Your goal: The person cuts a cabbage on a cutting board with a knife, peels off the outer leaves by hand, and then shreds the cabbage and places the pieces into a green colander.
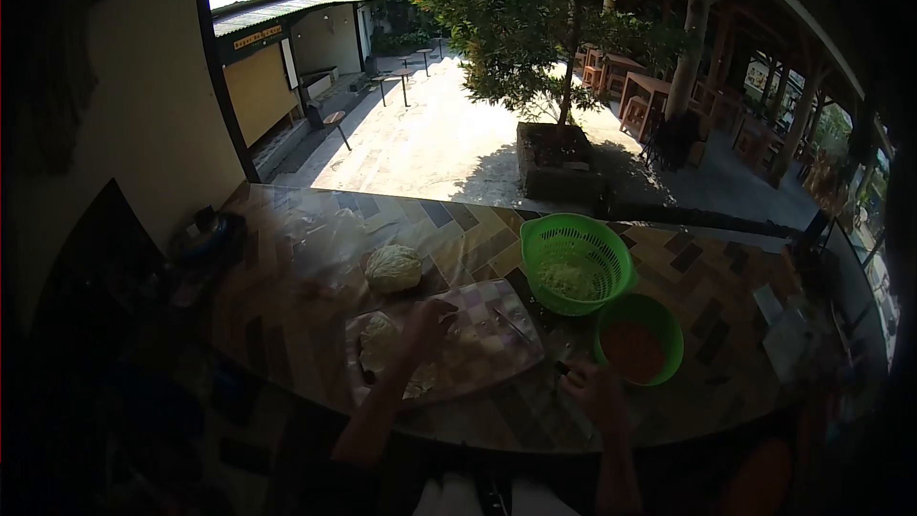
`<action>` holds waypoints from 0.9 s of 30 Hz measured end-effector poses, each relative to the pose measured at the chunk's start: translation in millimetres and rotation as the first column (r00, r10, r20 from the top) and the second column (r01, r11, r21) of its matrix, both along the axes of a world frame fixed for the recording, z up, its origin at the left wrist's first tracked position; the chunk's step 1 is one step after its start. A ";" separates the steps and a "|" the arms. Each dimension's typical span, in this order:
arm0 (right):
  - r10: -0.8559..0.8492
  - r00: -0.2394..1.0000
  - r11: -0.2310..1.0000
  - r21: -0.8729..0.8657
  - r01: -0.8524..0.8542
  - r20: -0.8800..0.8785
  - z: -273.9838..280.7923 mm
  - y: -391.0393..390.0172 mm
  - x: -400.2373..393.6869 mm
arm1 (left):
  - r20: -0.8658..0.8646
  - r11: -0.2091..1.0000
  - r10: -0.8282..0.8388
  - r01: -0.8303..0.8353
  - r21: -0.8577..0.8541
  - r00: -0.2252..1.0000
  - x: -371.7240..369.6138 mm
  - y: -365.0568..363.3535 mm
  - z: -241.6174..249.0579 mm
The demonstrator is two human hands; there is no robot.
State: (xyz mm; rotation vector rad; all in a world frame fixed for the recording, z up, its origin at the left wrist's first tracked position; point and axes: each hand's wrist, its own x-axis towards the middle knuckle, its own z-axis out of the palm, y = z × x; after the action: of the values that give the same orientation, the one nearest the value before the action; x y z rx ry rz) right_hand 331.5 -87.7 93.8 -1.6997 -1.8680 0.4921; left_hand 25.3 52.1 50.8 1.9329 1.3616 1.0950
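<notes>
My right hand (590, 394) is closed round the dark handle of a knife (514, 325), whose thin blade points forward and left over the cutting board (506, 360). Above the board's middle is my left hand (432, 325), its fingers curled together; anything between them is too dark to make out. A cut piece of cabbage (378, 336) lies on the board left of that hand, and another pale leafy piece (418, 382) is partly hidden by my left forearm. Behind the board rests a rounded pale cabbage (394, 268).
A green colander (535, 241) holding pale shreds stands right of the board. A green bowl (676, 349) with orange contents touches or nearly touches it. Clear plastic (320, 239) lies at the back left. A dark round object (205, 234) sits far left, pale packets (785, 334) far right.
</notes>
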 end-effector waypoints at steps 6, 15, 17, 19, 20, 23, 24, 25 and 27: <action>0.017 0.996 0.997 -0.072 -0.024 -0.088 11.5 -7.6 -8.2 | -0.226 0.994 -0.108 0.112 0.002 0.968 -3.7 -7.6 -30.3; 0.052 0.999 0.996 -0.077 -0.052 -0.005 9.7 -3.5 -7.8 | -0.009 0.971 -0.237 0.237 -0.019 0.971 0.6 -20.2 -24.0; 0.091 0.995 0.993 -0.079 -0.093 -0.031 12.0 -4.0 -8.6 | 0.091 0.959 -0.279 0.282 -0.021 0.956 -4.6 -19.4 -16.7; 0.103 0.989 0.994 -0.033 -0.106 -0.103 6.1 -0.9 -10.1 | 0.126 0.974 -0.215 0.222 -0.045 0.968 -13.2 -22.4 -14.1; 0.065 0.993 0.998 -0.018 -0.067 -0.102 1.3 1.8 -11.8 | 0.142 0.980 -0.183 0.193 -0.057 0.973 -16.3 -24.3 -12.8; 0.019 0.996 1.000 -0.002 -0.020 -0.086 -8.8 7.0 -16.8 | -0.177 0.995 -0.023 0.005 -0.096 0.984 -20.4 -42.9 3.5; 0.050 0.996 0.999 -0.014 -0.051 -0.072 -9.3 7.9 -17.7 | -0.176 0.990 -0.091 0.069 -0.126 0.980 -23.2 -39.1 -3.1; 0.081 0.995 0.996 -0.026 -0.083 -0.058 -9.4 8.9 -18.5 | -0.172 0.979 -0.158 0.132 -0.155 0.972 -25.9 -31.6 -14.9; 0.095 0.995 0.991 -0.096 -0.094 0.009 -0.7 7.5 -24.3 | -0.086 0.963 -0.215 0.197 -0.185 0.973 -28.6 -26.3 -33.6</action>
State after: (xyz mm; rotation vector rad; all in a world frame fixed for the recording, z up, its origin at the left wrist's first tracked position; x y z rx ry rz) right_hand 307.2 -80.2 93.1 -1.6840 -1.9701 0.6185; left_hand -3.3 25.9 17.2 1.9728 1.2326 0.7576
